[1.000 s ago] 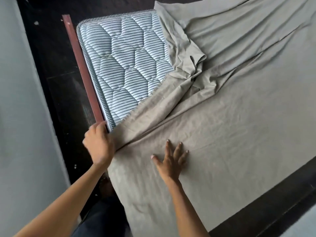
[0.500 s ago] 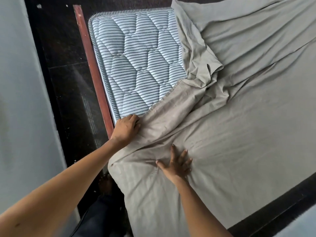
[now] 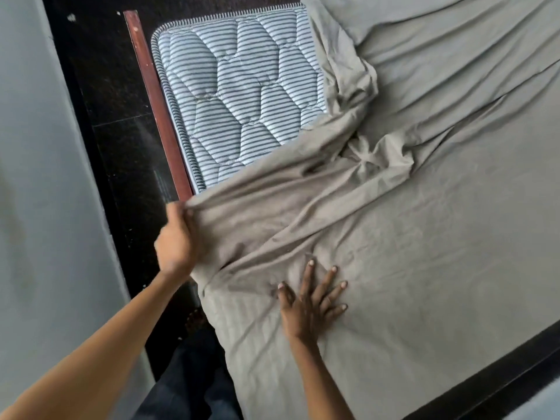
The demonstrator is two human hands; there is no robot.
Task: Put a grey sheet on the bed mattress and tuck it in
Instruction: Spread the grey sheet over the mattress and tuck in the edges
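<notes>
A grey sheet [image 3: 424,237] covers most of the bed mattress [image 3: 236,95], whose striped quilted top shows bare at the upper left corner. The sheet is bunched in folds near the middle, beside the bare patch. My left hand [image 3: 178,237] grips the sheet's edge at the mattress's left side and holds it lifted a little off the bed. My right hand [image 3: 312,298] presses flat on the sheet with fingers spread, just right of the left hand.
A reddish wooden bed rail [image 3: 157,110] runs along the mattress's left side. Dark floor [image 3: 115,147] lies between the bed and a pale wall [image 3: 39,207] on the left. My dark trouser leg [image 3: 188,383] stands by the bed's near corner.
My left hand has closed on the sheet's edge at the rail and pulled it up and leftward. The right hand stays pressed on the sheet.
</notes>
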